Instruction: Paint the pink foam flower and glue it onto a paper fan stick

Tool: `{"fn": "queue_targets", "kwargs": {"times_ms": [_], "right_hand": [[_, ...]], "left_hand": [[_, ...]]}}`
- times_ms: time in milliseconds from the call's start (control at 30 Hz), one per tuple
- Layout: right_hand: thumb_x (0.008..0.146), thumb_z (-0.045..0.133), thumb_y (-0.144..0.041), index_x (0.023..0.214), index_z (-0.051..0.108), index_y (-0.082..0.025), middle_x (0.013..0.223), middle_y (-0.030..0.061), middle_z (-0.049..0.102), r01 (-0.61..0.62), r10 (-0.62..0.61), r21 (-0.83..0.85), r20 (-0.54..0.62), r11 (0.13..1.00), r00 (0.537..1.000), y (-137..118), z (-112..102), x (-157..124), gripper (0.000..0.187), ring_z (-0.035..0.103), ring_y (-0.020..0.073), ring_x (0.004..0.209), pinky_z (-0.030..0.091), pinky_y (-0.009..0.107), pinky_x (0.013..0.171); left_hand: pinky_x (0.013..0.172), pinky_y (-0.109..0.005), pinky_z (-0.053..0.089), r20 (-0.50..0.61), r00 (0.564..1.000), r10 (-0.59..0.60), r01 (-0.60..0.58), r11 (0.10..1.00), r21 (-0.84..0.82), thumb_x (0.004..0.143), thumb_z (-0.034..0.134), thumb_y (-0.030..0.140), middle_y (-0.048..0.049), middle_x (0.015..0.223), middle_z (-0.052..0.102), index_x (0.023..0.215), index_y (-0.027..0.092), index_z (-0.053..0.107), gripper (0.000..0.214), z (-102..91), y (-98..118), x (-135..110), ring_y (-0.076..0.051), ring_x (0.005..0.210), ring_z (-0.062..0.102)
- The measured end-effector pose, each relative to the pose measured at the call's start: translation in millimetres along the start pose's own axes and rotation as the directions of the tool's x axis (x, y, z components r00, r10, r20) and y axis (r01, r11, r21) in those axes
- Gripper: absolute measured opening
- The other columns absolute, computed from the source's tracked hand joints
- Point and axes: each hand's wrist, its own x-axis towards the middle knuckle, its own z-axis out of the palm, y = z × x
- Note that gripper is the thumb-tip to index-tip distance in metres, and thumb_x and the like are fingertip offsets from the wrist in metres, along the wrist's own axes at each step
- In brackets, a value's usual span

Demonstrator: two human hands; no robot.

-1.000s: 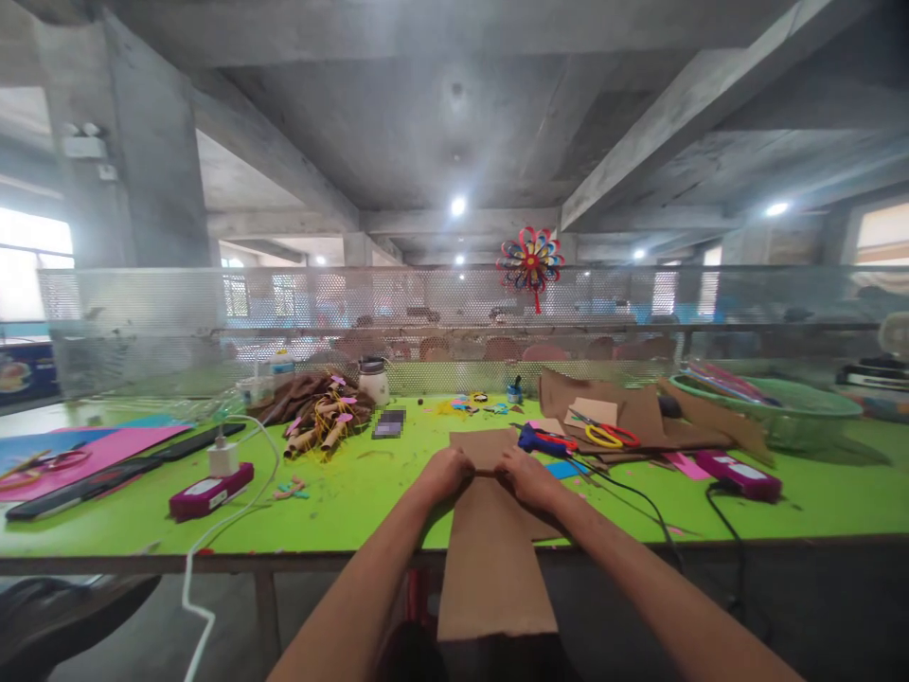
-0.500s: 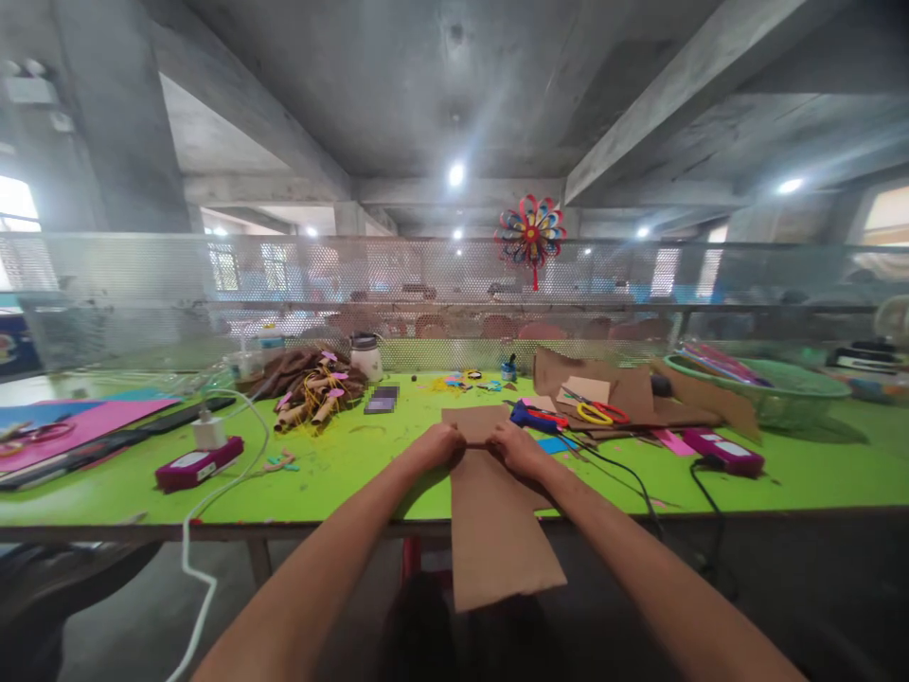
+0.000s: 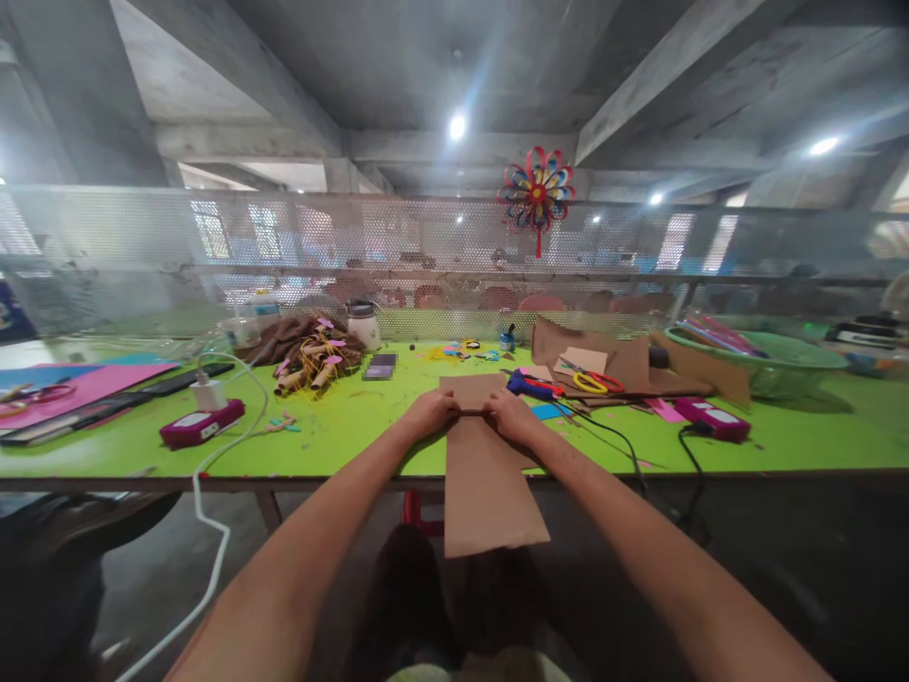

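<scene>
A long strip of brown cardboard (image 3: 487, 483) lies across the front edge of the green table (image 3: 355, 445) and hangs down toward my lap. My left hand (image 3: 431, 414) and my right hand (image 3: 509, 417) both press closed on it, side by side, where the strip bends. The far end of the cardboard lies flat on the table beyond my knuckles.
A blue glue gun (image 3: 529, 385) and yellow and red scissors (image 3: 597, 382) lie right of my hands on brown card sheets. Two magenta boxes (image 3: 202, 425) (image 3: 712, 419) with cables sit either side. Rolled paper tubes (image 3: 312, 365), pink sheets (image 3: 85, 388), a green basket (image 3: 774, 365) and a mesh screen (image 3: 426, 265) stand behind.
The view has tilted upward, so the table sits higher in the frame. My hands stay closed on the cardboard, its hanging end looks shorter.
</scene>
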Motion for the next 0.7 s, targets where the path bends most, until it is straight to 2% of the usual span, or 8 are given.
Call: {"fn": "queue_targets", "kwargs": {"times_ms": [333,500,700], "right_hand": [[0.084,0.046,-0.016,0.093,0.063,-0.015,0.094,0.0097,0.058,-0.009,0.010,-0.061,0.015,0.998,1.000,-5.8,-5.7,-2.3,0.019,0.047,0.0204,0.092,0.036,0.028,0.076],[0.085,0.043,-0.015,0.095,0.062,-0.015,0.096,0.0098,0.059,-0.008,0.009,-0.091,0.011,0.996,1.000,-6.1,-6.0,-2.0,0.021,0.048,0.0204,0.091,0.036,0.028,0.075],[0.088,0.040,-0.019,0.096,0.062,-0.016,0.095,0.0099,0.060,0.029,-0.025,-0.151,0.032,0.988,0.999,-8.7,-6.6,0.7,0.023,0.049,0.0216,0.091,0.037,0.029,0.074]], "left_hand": [[0.064,-0.025,0.043,0.022,1.000,0.004,-0.008,0.988,0.156,0.081,0.046,0.019,-0.0100,0.075,0.061,0.073,0.012,0.070,0.026,-0.6,8.0,-1.4,-0.016,0.068,0.055],[0.065,-0.027,0.042,0.044,0.998,0.042,-0.051,0.971,0.235,0.083,0.046,0.022,-0.0098,0.079,0.060,0.080,0.013,0.068,0.025,0.3,7.1,-2.3,-0.017,0.069,0.054],[0.065,-0.024,0.041,0.003,1.000,-0.003,0.003,0.988,0.155,0.085,0.044,0.025,-0.0069,0.081,0.056,0.082,0.015,0.066,0.024,-1.2,9.8,-3.1,-0.015,0.071,0.053]]}}
